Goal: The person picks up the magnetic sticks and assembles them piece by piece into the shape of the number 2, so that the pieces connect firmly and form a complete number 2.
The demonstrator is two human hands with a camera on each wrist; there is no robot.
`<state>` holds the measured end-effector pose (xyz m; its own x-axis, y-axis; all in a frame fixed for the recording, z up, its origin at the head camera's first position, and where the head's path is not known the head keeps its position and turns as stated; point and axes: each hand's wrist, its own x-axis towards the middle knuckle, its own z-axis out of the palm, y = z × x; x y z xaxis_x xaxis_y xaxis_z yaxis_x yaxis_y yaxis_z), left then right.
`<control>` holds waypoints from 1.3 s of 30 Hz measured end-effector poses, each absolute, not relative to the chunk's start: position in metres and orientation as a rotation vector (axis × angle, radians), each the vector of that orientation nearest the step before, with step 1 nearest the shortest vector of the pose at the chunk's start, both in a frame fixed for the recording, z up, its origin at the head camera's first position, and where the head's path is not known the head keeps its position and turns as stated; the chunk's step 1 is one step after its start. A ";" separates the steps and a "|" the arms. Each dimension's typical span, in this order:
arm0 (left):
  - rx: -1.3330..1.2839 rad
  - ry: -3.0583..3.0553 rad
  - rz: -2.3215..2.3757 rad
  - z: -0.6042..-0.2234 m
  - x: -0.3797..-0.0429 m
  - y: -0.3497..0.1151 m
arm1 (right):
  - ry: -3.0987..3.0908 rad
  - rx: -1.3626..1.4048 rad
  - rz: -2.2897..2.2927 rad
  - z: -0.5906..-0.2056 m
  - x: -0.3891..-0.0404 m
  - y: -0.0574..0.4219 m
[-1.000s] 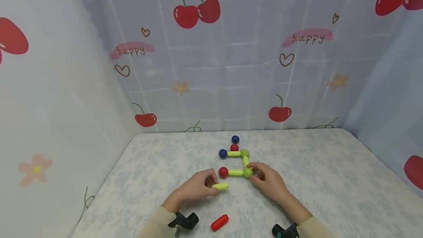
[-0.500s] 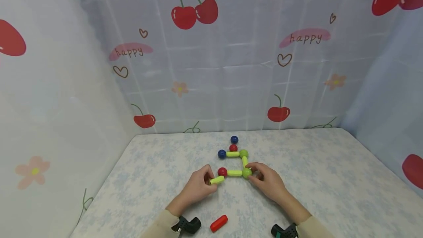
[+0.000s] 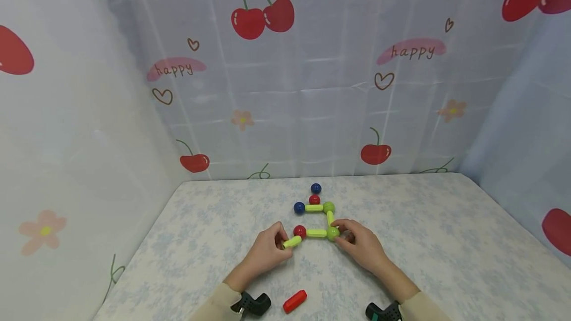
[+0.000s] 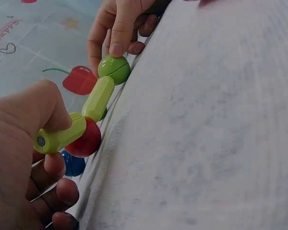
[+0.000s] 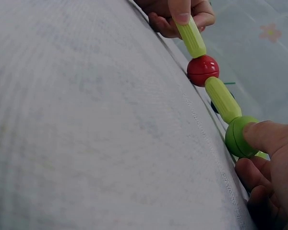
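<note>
My left hand (image 3: 266, 250) pinches a yellow-green magnetic rod (image 4: 62, 134) between thumb and fingers. The rod's far end touches a red ball (image 5: 203, 71). From that ball another yellow-green rod (image 3: 316, 233) runs right to a green ball (image 5: 242, 136), which my right hand (image 3: 360, 243) pinches. A third rod (image 3: 330, 218) leads back from there to a second green ball (image 3: 328, 207). A further rod (image 3: 314, 208) joins that one to a blue ball (image 3: 299, 207).
Behind the chain lie a red ball (image 3: 314, 199) and a blue ball (image 3: 315, 188). A loose red rod (image 3: 295, 301) lies near the front of the table (image 3: 205, 232). A printed curtain (image 3: 285, 93) rises along the back edge.
My left hand has moved forward with its rod, bringing the rod's tip up to the red ball. The right hand stays on the green ball.
</note>
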<state>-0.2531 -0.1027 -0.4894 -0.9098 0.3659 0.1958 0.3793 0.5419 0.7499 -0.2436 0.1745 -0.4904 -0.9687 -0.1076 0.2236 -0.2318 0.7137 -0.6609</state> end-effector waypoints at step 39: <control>-0.777 -2.732 -1.502 -0.487 -0.253 -0.104 | -2.726 0.259 1.096 -0.490 -0.242 0.174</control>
